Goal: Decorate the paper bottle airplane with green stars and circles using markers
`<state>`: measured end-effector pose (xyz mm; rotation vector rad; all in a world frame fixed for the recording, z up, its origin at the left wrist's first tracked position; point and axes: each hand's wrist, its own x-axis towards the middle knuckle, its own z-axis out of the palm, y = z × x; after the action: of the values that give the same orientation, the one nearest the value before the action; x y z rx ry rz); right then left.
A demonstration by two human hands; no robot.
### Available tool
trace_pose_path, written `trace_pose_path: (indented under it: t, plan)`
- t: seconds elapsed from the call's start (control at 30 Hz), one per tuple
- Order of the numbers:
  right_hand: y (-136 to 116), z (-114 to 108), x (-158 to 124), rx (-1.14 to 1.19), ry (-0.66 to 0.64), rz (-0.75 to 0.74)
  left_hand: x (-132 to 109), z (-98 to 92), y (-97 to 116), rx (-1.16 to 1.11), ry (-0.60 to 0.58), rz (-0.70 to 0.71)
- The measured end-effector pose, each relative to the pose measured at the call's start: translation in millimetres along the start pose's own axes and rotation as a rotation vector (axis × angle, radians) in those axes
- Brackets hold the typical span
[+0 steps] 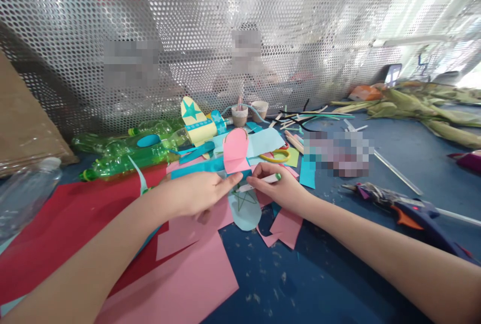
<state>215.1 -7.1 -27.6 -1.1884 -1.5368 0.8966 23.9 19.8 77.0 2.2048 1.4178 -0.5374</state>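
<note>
My right hand (276,186) is closed around a white marker (265,182) with a green end, its tip low over a light blue rounded paper cutout (246,214). A green star outline is drawn on that cutout. My left hand (199,191) comes in from the left, palm down, its foremost finger pressing at the cutout's upper edge and the other fingers partly hidden. Just beyond the fingertips, a pink rounded paper piece (236,149) stands up, joined to a blue band. Pink paper scraps (287,226) lie under and beside my right hand.
Green plastic bottles (128,156) lie at the back left, near a yellow paper-wrapped bottle with a star (201,126). Red paper (71,224) and pink sheets (180,284) cover the left. A glue gun (406,211) lies at right; corn husks (406,106) are behind.
</note>
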Motion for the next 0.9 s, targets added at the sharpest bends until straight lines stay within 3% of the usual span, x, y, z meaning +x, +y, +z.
trace_pose_path:
  t: [0.53, 0.9]
  plan:
    - [-2.0, 0.8, -0.2, 0.008, -0.028, 0.001, -1.3, -1.4, 1.6, -0.012, -0.023, -0.011]
    - [-1.9, -0.4, 0.2, -0.007, 0.024, 0.025, -0.6, -0.6, 0.2, -0.009, -0.009, -0.006]
